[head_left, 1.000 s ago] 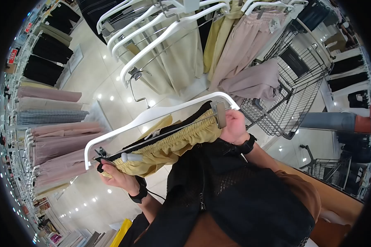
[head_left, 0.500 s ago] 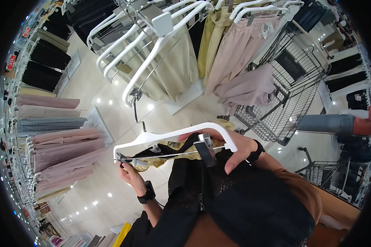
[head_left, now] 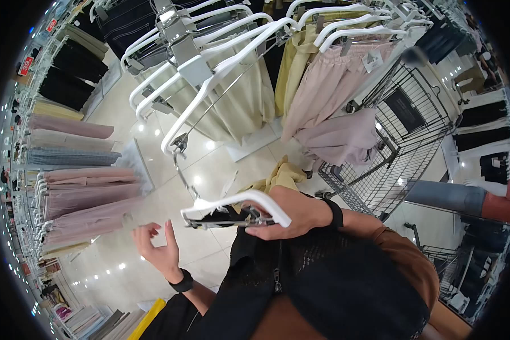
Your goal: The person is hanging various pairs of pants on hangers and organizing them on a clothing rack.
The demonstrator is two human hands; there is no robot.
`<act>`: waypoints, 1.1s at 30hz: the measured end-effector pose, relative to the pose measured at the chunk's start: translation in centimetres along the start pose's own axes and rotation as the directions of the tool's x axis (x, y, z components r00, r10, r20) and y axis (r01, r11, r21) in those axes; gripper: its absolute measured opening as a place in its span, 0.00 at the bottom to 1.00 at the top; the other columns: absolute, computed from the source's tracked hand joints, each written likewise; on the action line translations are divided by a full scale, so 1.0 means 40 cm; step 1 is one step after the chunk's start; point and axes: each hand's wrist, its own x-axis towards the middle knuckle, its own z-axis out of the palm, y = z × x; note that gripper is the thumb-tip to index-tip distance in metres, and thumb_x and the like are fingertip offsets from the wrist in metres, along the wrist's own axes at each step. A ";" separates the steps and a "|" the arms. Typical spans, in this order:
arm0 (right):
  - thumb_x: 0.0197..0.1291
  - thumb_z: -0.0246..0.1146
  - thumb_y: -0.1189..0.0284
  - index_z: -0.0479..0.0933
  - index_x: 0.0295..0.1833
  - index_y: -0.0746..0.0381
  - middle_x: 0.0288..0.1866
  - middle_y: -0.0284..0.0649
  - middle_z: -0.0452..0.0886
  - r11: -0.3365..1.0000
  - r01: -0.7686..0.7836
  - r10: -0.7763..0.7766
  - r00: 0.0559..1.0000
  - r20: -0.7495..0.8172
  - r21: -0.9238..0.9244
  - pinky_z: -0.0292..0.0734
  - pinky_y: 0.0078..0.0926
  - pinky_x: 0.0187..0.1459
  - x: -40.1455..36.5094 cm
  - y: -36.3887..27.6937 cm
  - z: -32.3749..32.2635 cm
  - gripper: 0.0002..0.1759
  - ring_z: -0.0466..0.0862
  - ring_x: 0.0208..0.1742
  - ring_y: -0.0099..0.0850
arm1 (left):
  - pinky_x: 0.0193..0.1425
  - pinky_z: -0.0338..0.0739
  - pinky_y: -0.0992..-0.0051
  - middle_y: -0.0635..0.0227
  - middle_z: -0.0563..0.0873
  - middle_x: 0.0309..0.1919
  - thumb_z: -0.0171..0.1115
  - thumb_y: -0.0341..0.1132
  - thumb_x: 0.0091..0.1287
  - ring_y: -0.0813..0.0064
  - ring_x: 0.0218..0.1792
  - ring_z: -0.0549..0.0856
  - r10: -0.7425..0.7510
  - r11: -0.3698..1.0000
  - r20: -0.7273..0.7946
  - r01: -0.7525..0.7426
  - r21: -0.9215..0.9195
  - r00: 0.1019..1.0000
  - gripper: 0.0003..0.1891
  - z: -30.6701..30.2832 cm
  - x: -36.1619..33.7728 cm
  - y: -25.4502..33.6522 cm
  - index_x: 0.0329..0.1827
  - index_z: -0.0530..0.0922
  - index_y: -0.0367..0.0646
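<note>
My right hand point(head_left: 297, 212) is closed around the right end of a white clip hanger point(head_left: 241, 199), thumb below its metal bar. The hanger is tilted and its metal hook stands near the low end of another white hanger point(head_left: 207, 90) on the rack. Yellow trousers point(head_left: 280, 174) show beyond the hanger and my right hand, their upper part hidden. To the left of the hanger, my left hand point(head_left: 157, 249) is raised, thumb and fingers apart, holding nothing. Both wrists wear black bands.
Cream trousers point(head_left: 243, 93) and pink trousers point(head_left: 328, 85) hang on the rack ahead. A wire shopping cart point(head_left: 405, 133) stands at the right, mauve fabric point(head_left: 345, 136) draped near it. Folded trousers hang on a left rack point(head_left: 90, 198). Glossy floor tiles point(head_left: 170, 209) lie between.
My left hand has let go of the hanger's left end and moved left. The right hand has drawn the hanger leftward and turned it; the yellow trousers now show beyond it.
</note>
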 end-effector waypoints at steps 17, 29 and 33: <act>0.55 0.70 0.56 0.75 0.41 0.63 0.21 0.42 0.73 0.998 0.003 -0.011 0.993 0.115 0.068 0.66 0.33 0.25 -0.114 0.047 -0.103 0.22 0.76 0.23 0.40 | 0.32 0.75 0.77 0.60 0.85 0.33 0.75 0.35 0.52 0.68 0.28 0.84 0.375 0.790 0.369 -0.085 -0.607 0.850 0.19 0.050 -0.013 0.380 0.43 0.79 0.35; 0.52 0.71 0.71 0.76 0.36 0.64 0.20 0.38 0.73 0.747 0.381 -0.629 0.670 -0.394 -0.545 0.64 0.28 0.19 -0.135 0.104 -0.148 0.12 0.73 0.17 0.34 | 0.25 0.68 0.77 0.64 0.77 0.23 0.72 0.35 0.56 0.73 0.20 0.75 0.483 0.714 0.071 -0.346 -0.608 0.873 0.15 0.108 0.060 0.486 0.35 0.76 0.36; 0.54 0.70 0.68 0.75 0.34 0.65 0.20 0.37 0.72 0.679 0.372 -0.687 0.626 -0.370 -0.633 0.64 0.26 0.18 -0.135 0.118 -0.165 0.13 0.73 0.17 0.33 | 0.22 0.67 0.77 0.65 0.76 0.22 0.73 0.34 0.54 0.73 0.18 0.75 0.540 0.686 0.048 -0.406 -0.604 0.841 0.14 0.115 0.062 0.516 0.34 0.76 0.36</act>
